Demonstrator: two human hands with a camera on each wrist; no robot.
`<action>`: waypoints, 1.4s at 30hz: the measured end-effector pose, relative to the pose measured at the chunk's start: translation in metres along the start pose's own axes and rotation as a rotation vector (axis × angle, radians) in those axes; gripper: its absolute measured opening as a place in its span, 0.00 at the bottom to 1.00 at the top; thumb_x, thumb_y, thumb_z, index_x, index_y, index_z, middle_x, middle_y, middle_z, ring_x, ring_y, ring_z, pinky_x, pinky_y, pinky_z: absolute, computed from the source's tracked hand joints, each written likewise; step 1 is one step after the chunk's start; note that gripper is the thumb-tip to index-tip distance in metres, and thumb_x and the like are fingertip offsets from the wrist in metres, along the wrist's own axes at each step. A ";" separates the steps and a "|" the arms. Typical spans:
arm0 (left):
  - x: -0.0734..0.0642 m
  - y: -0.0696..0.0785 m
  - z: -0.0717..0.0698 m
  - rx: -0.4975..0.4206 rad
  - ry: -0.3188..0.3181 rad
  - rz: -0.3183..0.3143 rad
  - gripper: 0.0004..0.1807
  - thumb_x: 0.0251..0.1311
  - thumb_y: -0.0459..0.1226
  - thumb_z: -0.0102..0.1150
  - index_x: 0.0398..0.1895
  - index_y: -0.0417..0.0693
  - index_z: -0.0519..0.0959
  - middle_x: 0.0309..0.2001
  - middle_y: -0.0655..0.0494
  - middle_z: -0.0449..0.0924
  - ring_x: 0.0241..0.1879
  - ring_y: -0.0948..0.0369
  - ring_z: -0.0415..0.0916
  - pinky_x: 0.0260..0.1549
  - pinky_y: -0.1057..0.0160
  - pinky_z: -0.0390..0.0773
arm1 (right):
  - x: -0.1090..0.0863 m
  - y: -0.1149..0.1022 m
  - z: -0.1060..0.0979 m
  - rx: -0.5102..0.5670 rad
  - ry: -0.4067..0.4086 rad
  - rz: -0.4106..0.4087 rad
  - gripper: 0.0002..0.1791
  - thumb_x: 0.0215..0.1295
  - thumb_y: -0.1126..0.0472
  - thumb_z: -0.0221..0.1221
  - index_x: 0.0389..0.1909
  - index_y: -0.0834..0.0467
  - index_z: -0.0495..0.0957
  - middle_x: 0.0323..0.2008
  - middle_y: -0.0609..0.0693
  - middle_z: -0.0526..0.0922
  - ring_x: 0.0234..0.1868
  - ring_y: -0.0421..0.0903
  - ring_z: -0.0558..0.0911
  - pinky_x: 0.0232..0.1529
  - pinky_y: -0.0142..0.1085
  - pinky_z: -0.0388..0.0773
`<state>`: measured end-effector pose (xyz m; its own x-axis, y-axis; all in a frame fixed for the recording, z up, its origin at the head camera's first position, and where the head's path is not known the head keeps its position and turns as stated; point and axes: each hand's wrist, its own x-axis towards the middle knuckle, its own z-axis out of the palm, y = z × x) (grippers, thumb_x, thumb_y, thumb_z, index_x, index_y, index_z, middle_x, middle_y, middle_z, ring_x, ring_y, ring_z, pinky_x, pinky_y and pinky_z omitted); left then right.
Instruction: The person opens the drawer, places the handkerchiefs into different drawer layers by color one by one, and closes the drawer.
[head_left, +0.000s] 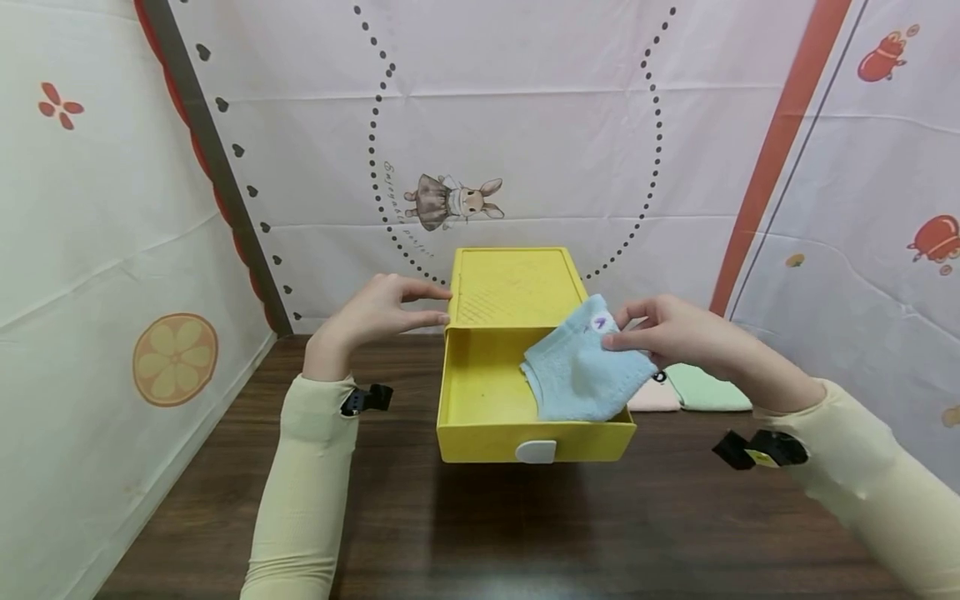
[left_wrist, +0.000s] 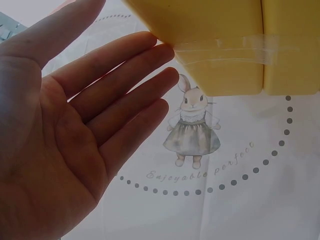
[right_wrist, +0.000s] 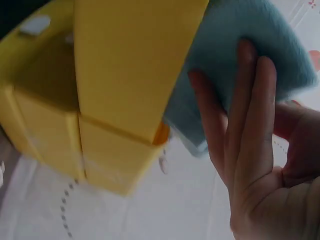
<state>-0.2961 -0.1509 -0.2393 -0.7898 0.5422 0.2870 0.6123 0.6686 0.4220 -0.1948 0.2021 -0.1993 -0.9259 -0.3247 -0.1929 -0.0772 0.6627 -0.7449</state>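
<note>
A yellow drawer box (head_left: 517, 287) stands on the table with its drawer (head_left: 480, 387) pulled out towards me. My left hand (head_left: 375, 315) is at the box's left side, fingertips at its edge; in the left wrist view the fingers are straight. With thumb and fingers my right hand (head_left: 678, 333) pinches a folded light blue towel (head_left: 581, 375). The towel hangs tilted over the drawer's right part, its lower edge just behind the front panel. A round white sticker (head_left: 600, 322) with a purple mark is on its top corner. How far the towel reaches into the drawer I cannot tell.
Right of the drawer lie a folded pink cloth (head_left: 655, 397) and a folded green cloth (head_left: 705, 388), partly behind my right arm. A white pull tab (head_left: 536, 452) is on the drawer front. Printed sheets (head_left: 517, 150) hang behind and at both sides of the dark wooden table (head_left: 510, 533).
</note>
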 end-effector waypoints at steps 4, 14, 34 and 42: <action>0.001 0.000 0.001 -0.006 -0.007 0.004 0.25 0.45 0.61 0.56 0.48 0.66 0.76 0.49 0.66 0.76 0.50 0.66 0.71 0.49 0.60 0.71 | -0.008 -0.001 -0.007 -0.093 0.031 0.041 0.23 0.50 0.48 0.63 0.39 0.63 0.74 0.24 0.49 0.79 0.24 0.45 0.79 0.31 0.37 0.79; 0.000 0.000 -0.002 -0.015 -0.008 -0.002 0.25 0.46 0.60 0.56 0.48 0.66 0.76 0.50 0.66 0.75 0.51 0.66 0.70 0.51 0.59 0.70 | -0.024 -0.012 -0.017 -0.187 0.060 0.005 0.24 0.45 0.49 0.66 0.40 0.61 0.79 0.29 0.50 0.83 0.28 0.45 0.82 0.31 0.36 0.80; 0.001 -0.002 0.001 -0.008 -0.003 -0.001 0.26 0.45 0.62 0.56 0.48 0.67 0.76 0.49 0.66 0.76 0.50 0.66 0.71 0.49 0.60 0.71 | -0.002 -0.015 -0.006 -0.181 0.016 -0.016 0.20 0.49 0.48 0.63 0.35 0.61 0.80 0.23 0.49 0.82 0.25 0.44 0.81 0.30 0.36 0.79; 0.001 -0.001 0.000 -0.021 -0.002 -0.006 0.25 0.45 0.61 0.56 0.48 0.67 0.76 0.49 0.66 0.76 0.49 0.67 0.71 0.47 0.60 0.72 | 0.004 -0.025 0.002 -0.063 0.054 -0.058 0.22 0.50 0.46 0.62 0.39 0.58 0.78 0.17 0.47 0.72 0.20 0.41 0.70 0.28 0.34 0.75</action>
<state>-0.2972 -0.1515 -0.2395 -0.7931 0.5395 0.2827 0.6069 0.6608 0.4415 -0.1961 0.1829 -0.1831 -0.9376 -0.3284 -0.1146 -0.1529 0.6852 -0.7122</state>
